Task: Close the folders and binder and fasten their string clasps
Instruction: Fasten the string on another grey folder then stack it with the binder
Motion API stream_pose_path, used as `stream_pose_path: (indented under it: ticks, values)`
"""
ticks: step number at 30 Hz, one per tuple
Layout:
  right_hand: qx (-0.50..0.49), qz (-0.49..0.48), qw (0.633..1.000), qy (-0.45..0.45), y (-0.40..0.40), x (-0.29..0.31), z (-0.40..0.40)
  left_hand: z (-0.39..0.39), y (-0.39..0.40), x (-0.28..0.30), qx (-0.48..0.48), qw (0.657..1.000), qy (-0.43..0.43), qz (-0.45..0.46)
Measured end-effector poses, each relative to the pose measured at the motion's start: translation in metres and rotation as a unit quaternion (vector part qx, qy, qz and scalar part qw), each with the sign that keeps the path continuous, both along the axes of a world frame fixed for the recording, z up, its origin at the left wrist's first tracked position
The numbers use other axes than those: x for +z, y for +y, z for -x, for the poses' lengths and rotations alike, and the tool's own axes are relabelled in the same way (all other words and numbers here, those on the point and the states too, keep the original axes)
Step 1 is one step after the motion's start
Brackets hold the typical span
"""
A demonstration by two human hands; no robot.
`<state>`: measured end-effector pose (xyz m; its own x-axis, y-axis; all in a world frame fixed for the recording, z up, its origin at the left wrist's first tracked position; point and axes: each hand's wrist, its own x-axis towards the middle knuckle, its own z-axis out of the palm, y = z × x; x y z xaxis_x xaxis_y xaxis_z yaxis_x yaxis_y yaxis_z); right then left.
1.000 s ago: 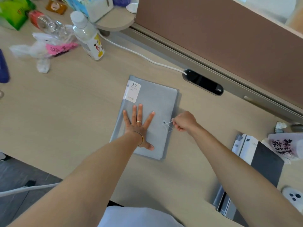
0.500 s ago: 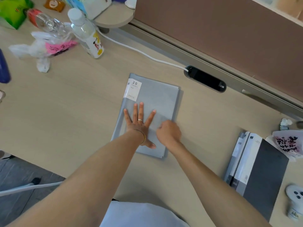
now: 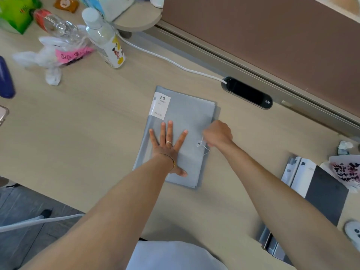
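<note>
A grey folder [image 3: 187,114] with a white "20 pockets" label lies closed in the middle of the desk. My left hand [image 3: 168,148] rests flat on its cover, fingers spread. At the folder's right edge my right hand [image 3: 218,134] is closed around a thin white string [image 3: 204,146] that runs to the small round clasp button [image 3: 198,143]. A dark binder with white spines [image 3: 315,190] lies at the right, partly behind my right forearm.
A clear bottle [image 3: 105,38], a crumpled plastic bag with pink print [image 3: 58,53] and green packaging [image 3: 15,14] stand at the back left. A white cable [image 3: 171,62] runs to a black desk socket [image 3: 247,92]. The desk's front edge drops to the floor at the lower left.
My right hand has moved from the folder's cover near my left hand out to the right edge, by the clasp button, and the string shows again. My left hand stays flat on the cover.
</note>
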<state>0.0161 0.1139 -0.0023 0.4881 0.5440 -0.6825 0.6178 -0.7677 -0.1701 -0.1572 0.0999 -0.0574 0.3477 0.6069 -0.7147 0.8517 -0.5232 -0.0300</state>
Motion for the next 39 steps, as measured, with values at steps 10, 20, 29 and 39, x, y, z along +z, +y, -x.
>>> stream_pose_path:
  ticks: [10, 20, 29, 39]
  values:
    - [0.129, -0.027, 0.988, -0.085, -0.042, -0.009, 0.055, -0.001, 0.002, -0.002, 0.0, 1.0, 0.007, 0.01]
    - [-0.095, 0.018, 0.989, 0.113, -0.051, -0.024, -0.021, 0.0, -0.002, 0.0, -0.001, 1.0, -0.012, 0.001]
    - [-0.033, 0.026, 0.996, 0.084, 0.008, -0.009, 0.02, 0.0, -0.001, -0.001, -0.011, 1.0, -0.004, 0.002]
    - [0.059, 0.003, 0.998, -0.032, -0.068, -0.017, 0.034, -0.001, -0.001, 0.001, -0.008, 1.0, -0.003, -0.001]
